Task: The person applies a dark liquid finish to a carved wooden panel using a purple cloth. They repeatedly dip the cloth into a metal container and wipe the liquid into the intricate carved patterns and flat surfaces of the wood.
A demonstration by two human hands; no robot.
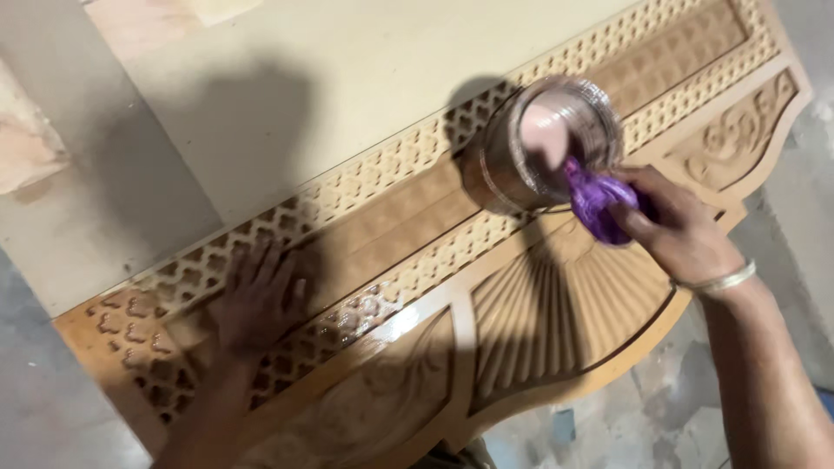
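Hands: left hand flat, released, pressing carved wood panel; right hand grasping purple cloth, dipped at jar standing on panel. Lower-left carving looks glossy, rest matte: approx partway coated.

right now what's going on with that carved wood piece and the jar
A person leans over a carved wooden panel with lattice bands and a fan-shaped relief. The right hand pinches a bunched purple cloth at the mouth of a clear jar that stands on the panel and holds a pinkish liquid. The left hand lies flat on the lattice strip at the panel's other end. Part of the wood near the left hand looks glossy and wet.
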